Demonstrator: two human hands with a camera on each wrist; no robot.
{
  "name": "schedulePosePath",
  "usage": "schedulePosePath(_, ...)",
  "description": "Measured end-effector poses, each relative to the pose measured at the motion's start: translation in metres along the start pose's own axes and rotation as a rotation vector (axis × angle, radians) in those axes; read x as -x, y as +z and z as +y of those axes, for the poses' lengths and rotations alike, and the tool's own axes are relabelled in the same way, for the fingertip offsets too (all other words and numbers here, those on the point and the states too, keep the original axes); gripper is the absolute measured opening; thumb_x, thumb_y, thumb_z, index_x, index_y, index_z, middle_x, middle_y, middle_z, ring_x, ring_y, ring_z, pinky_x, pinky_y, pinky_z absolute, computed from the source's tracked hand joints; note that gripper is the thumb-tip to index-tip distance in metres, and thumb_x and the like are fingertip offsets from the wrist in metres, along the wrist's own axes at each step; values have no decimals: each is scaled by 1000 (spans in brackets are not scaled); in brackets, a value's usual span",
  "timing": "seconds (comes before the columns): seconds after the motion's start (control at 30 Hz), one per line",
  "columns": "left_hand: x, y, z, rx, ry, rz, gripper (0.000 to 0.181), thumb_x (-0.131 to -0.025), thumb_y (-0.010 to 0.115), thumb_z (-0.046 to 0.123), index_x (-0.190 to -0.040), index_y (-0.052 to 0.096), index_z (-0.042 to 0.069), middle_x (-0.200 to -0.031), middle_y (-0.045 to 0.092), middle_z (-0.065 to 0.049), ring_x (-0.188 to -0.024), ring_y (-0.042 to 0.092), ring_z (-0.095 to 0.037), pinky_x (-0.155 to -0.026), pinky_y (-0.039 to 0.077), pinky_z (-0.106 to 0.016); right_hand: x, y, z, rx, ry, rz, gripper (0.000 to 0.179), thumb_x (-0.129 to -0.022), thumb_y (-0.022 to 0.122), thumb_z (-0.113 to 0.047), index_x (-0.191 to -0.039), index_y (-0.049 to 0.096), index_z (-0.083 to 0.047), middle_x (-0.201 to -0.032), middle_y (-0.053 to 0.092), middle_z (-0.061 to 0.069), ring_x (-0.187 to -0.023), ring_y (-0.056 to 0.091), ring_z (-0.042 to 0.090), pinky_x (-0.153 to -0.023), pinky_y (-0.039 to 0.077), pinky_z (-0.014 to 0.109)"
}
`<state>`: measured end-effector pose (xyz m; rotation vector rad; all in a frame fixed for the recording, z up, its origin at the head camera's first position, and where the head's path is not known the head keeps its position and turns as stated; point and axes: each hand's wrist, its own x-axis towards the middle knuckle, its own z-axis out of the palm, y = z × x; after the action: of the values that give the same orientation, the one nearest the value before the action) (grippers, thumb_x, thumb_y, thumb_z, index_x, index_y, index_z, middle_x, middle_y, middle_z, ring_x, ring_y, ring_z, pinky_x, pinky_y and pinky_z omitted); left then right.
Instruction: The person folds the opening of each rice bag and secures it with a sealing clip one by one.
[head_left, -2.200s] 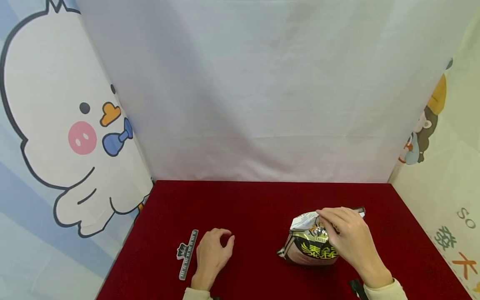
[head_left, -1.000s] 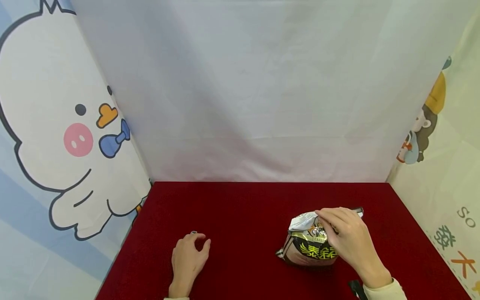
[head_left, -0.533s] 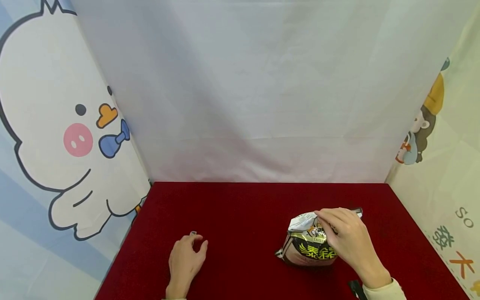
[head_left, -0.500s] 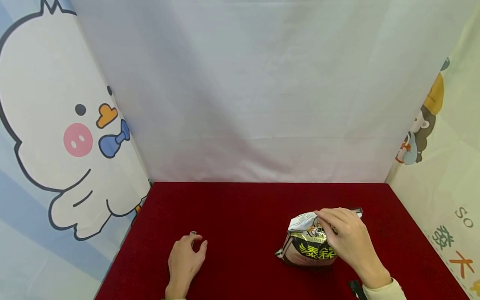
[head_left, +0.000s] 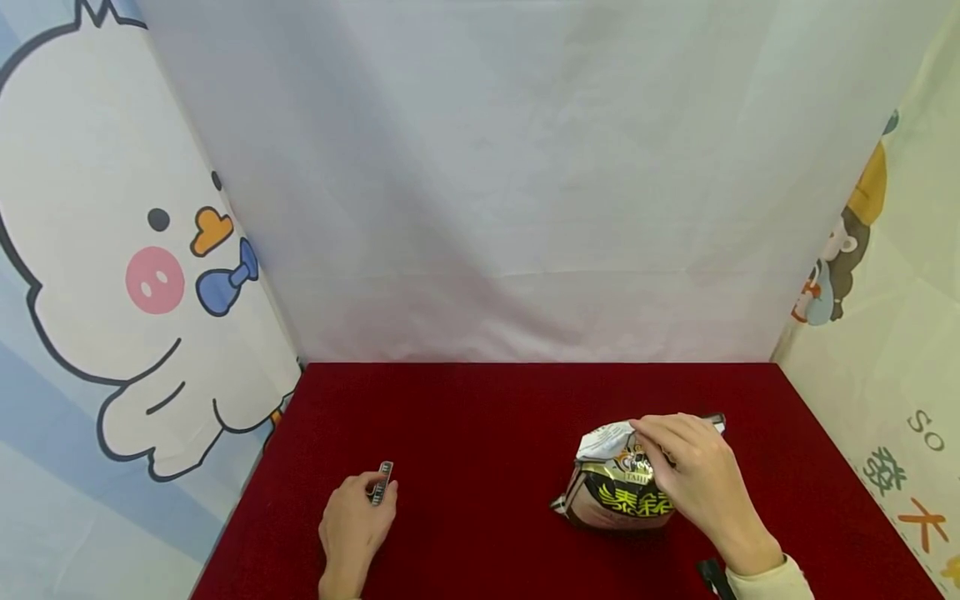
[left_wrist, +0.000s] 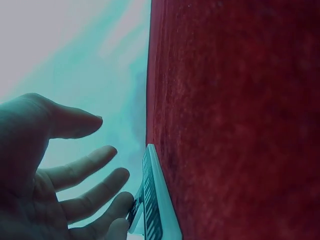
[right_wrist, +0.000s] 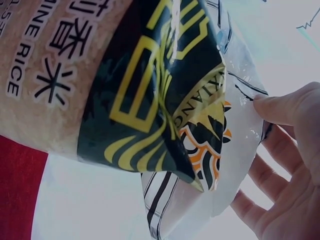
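Note:
In the head view my left hand [head_left: 356, 517] is low over the table, thumb and fingers apart. Between them shows a slim strip [head_left: 383, 479] with black-and-white, piano-key-like markings. The left wrist view has this strip [left_wrist: 159, 195] standing close beside the lower fingertips, with a small tab on its side and the thumb well away from it. On the right, my right hand [head_left: 693, 467] pinches the folded-over top of a rice bag [head_left: 622, 496]. Seen from the right wrist, the bag [right_wrist: 145, 85] bulges with rice below its crumpled, clear-and-white upper end, held between thumb and fingers.
A dark red cloth [head_left: 480, 442] covers the table. White fabric [head_left: 525, 183] hangs along the back edge, and printed panels flank both sides, with a cartoon chick [head_left: 112, 208] on the left. A black strap [head_left: 716, 577] lies at the right wrist.
My left hand has moved left, from beside the strip to over it, covering most of it; more of the strip now shows between thumb and fingers. The right hand keeps its pinch on the bag.

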<state>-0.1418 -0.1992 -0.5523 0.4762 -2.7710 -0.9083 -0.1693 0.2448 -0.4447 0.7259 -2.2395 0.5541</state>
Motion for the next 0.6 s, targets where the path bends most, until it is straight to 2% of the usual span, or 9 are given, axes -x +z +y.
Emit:
schedulePosePath(0.23, -1, -4, -6, 10, -71, -15, 35, -98, 70, 38, -119, 79, 12, -110, 75, -15, -88, 69, -30, -64, 55, -47, 0, 1, -1, 0, -4, 8, 29, -77, 84, 0, -105, 83, -4, -99, 82, 10, -88, 74, 29, -91, 51, 40)
schedulePosePath(0.47, 0, -8, -13, 13, -97, 7, 36, -97, 71, 38, -120, 79, 11, -115, 76, -19, -95, 71, -38, -69, 58, -56, 1, 1, -2, -9, -7, 18, 30, -76, 83, 1, -106, 83, -4, -100, 81, 10, -89, 74, 30, -92, 50, 40)
schedulePosePath(0.53, -1, -9, -14, 21, -103, 3, 36, -97, 70, 38, -120, 79, 11, -116, 75, -20, -95, 71, -39, -69, 58, -57, 1, 1, -2, -9, 2, 11, 27, -80, 81, -2, -107, 83, -4, -101, 81, 11, -90, 74, 31, -94, 50, 39)
schedulePosePath(0.6, -1, -10, -15, 25, -113, -4, 36, -98, 69, 39, -121, 78, 12, -118, 74, -20, -96, 71, -39, -72, 58, -59, 2, 0, -1, -8, 8, 7, 19, -91, 76, -11, -107, 83, -4, -102, 81, 12, -92, 74, 31, -98, 48, 36)
